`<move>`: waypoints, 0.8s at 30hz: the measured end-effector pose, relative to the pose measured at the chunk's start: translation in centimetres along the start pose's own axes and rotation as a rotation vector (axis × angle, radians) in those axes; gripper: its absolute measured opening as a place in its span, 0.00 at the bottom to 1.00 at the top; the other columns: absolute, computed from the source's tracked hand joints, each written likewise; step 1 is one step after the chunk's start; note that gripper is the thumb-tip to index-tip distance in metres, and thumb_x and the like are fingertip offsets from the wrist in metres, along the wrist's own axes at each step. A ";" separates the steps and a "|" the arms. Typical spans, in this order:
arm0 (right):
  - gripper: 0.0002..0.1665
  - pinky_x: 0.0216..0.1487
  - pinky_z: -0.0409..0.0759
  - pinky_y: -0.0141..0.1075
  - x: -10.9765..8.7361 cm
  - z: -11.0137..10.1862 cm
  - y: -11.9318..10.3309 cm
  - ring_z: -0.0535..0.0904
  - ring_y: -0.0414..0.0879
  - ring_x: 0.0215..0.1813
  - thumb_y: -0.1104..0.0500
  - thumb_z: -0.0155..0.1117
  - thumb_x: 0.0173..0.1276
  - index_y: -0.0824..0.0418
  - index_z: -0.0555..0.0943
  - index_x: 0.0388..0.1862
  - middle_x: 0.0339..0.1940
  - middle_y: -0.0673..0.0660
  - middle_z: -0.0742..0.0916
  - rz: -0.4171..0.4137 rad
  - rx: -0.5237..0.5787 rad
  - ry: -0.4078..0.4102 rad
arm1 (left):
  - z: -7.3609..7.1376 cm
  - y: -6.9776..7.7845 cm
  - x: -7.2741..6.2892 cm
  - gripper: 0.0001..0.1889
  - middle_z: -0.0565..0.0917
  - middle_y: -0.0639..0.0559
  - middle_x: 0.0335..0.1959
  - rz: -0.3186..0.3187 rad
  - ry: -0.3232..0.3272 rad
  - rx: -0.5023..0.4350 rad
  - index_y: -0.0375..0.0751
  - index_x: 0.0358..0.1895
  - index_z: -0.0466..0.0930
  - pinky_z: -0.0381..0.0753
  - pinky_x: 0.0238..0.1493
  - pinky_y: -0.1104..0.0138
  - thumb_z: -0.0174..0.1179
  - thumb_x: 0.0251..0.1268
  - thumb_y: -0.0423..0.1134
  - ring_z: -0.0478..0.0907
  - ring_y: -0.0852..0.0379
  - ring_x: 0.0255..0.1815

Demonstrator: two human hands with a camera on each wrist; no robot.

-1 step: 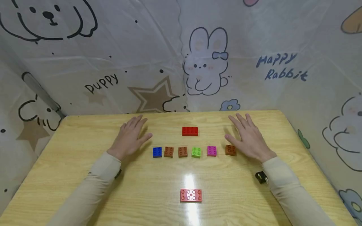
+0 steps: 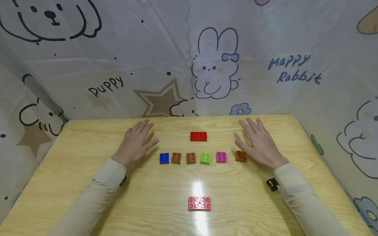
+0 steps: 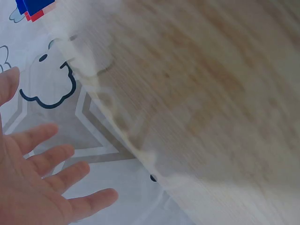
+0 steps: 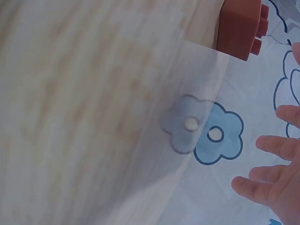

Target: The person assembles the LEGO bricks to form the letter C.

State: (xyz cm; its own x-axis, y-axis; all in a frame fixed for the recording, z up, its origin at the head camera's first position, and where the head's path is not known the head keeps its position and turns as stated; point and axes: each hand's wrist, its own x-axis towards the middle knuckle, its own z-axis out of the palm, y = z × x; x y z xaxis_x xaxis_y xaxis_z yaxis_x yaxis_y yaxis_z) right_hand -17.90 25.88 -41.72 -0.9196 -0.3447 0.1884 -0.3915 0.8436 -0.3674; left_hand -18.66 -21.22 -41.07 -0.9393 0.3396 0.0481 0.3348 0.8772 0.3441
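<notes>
Both hands are lying flat with fingers spread wide on the bench (image 2: 73, 170), holding nothing. The left hand (image 2: 136, 141) is resting just left of the blue block (image 2: 164, 158). The right hand (image 2: 259, 142) is sitting just right of the brown block (image 2: 241, 156).

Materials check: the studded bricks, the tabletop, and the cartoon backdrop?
Small studded bricks, e.g. the red one: look like moulded plastic, slightly glossy, crisp studs. Light wooden tabletop: printed-looking grain with a sharp glare patch, probably laminate. White cartoon-printed backdrop: wrinkled, faint sheen, likely thin plastic sheet or fabric.
</notes>
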 end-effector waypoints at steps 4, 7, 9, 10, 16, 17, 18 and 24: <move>0.47 0.75 0.50 0.81 -0.1 0.1 0.0 0.42 0.77 0.87 0.39 0.60 0.83 0.61 0.60 0.89 0.88 0.72 0.58 0.005 0.006 -0.004 | -0.1 0.0 -0.2 0.37 0.53 0.30 0.87 -0.006 -0.006 0.000 0.31 0.83 0.63 0.46 0.80 0.29 0.54 0.88 0.55 0.48 0.28 0.86; 0.46 0.74 0.50 0.81 -0.1 0.1 0.0 0.42 0.76 0.87 0.39 0.60 0.83 0.61 0.62 0.88 0.88 0.72 0.58 0.006 0.014 -0.008 | -0.3 0.0 -0.5 0.36 0.54 0.30 0.87 -0.009 -0.006 0.002 0.31 0.83 0.64 0.46 0.80 0.29 0.54 0.88 0.55 0.48 0.27 0.86; 0.45 0.74 0.50 0.81 -0.1 0.1 -0.1 0.43 0.76 0.87 0.39 0.60 0.83 0.61 0.63 0.87 0.88 0.71 0.59 0.003 0.020 -0.005 | -0.5 0.1 -0.7 0.36 0.54 0.29 0.87 -0.007 -0.003 0.003 0.30 0.82 0.64 0.47 0.80 0.29 0.55 0.87 0.54 0.48 0.27 0.86; 0.45 0.75 0.50 0.80 -0.3 0.1 -0.2 0.44 0.75 0.87 0.39 0.61 0.83 0.61 0.64 0.87 0.88 0.71 0.59 0.001 0.023 -0.003 | -0.5 0.2 -0.9 0.36 0.54 0.29 0.87 -0.007 -0.006 0.000 0.30 0.82 0.64 0.47 0.80 0.29 0.55 0.87 0.54 0.47 0.27 0.86; 0.41 0.77 0.52 0.77 -0.9 0.1 -0.4 0.51 0.74 0.86 0.42 0.62 0.83 0.63 0.69 0.84 0.85 0.71 0.65 -0.029 0.036 0.001 | -0.6 1.3 -2.1 0.35 0.56 0.31 0.87 0.014 -0.021 -0.026 0.31 0.82 0.66 0.48 0.80 0.30 0.56 0.87 0.53 0.47 0.27 0.86; 0.40 0.77 0.52 0.76 -1.0 0.1 -0.5 0.52 0.74 0.86 0.43 0.62 0.83 0.63 0.69 0.83 0.85 0.71 0.66 -0.034 0.037 -0.005 | -0.7 1.5 -2.4 0.35 0.56 0.31 0.86 0.021 -0.024 -0.032 0.31 0.82 0.66 0.48 0.79 0.30 0.56 0.87 0.53 0.47 0.28 0.86; 0.39 0.78 0.53 0.75 -1.1 0.1 -0.5 0.53 0.74 0.85 0.43 0.62 0.83 0.63 0.70 0.83 0.84 0.71 0.67 -0.034 0.039 -0.013 | -0.7 1.8 -2.7 0.34 0.57 0.31 0.86 0.030 -0.025 -0.038 0.31 0.82 0.66 0.49 0.79 0.29 0.56 0.87 0.53 0.48 0.28 0.86; 0.37 0.78 0.57 0.71 -2.0 0.0 -0.8 0.62 0.73 0.82 0.43 0.62 0.84 0.64 0.73 0.81 0.81 0.71 0.72 -0.037 0.017 -0.084 | -0.2 4.0 -4.8 0.33 0.63 0.34 0.84 0.105 -0.013 -0.061 0.33 0.80 0.70 0.55 0.77 0.29 0.59 0.85 0.52 0.54 0.30 0.85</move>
State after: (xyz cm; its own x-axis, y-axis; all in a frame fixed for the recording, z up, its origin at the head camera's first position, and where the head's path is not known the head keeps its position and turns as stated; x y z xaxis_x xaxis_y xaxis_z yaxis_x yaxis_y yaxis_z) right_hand -15.75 25.86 -41.80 -0.9035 -0.4099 0.1252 -0.4255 0.8226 -0.3772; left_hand -12.78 -19.44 -39.74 -0.8982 0.4331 0.0751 0.4256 0.8144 0.3946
